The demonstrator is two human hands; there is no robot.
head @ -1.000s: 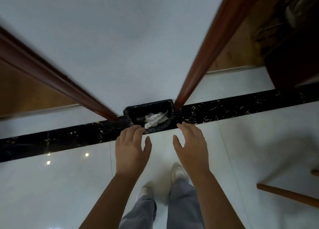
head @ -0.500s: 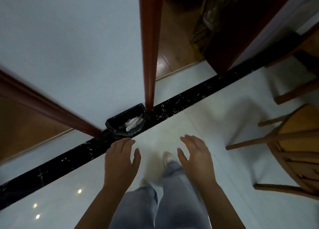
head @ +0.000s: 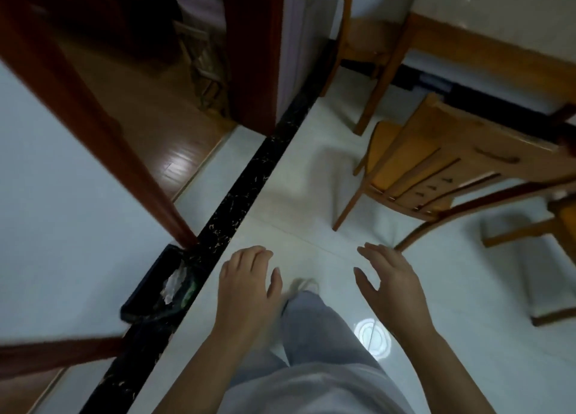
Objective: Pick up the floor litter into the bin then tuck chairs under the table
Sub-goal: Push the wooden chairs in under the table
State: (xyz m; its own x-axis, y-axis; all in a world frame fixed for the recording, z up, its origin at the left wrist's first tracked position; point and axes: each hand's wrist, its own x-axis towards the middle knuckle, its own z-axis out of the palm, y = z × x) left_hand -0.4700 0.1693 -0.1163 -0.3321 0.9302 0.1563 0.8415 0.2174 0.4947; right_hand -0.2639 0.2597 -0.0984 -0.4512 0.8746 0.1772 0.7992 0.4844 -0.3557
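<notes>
A small black bin [head: 146, 301] stands against the white wall at the lower left, with crumpled white litter [head: 174, 284] inside it. My left hand [head: 247, 284] hovers palm down just right of the bin, fingers apart and holding nothing. Palm down as well, my right hand [head: 391, 284] is spread and empty, close to the curved rear leg of a wooden chair [head: 436, 167]. That chair stands out on the white floor, in front of the wooden table [head: 486, 52] at the upper right.
A black marble strip [head: 243, 192] runs diagonally across the floor. A red-brown door frame [head: 93, 123] and an open doorway lie at the upper left. Another chair [head: 352, 36] is by the table's far side, a third [head: 561, 226] at the right edge. My legs are below.
The view has swung right: the bin has slid to the lower left, and the chair and table have come into view. Both hands stay spread and empty.
</notes>
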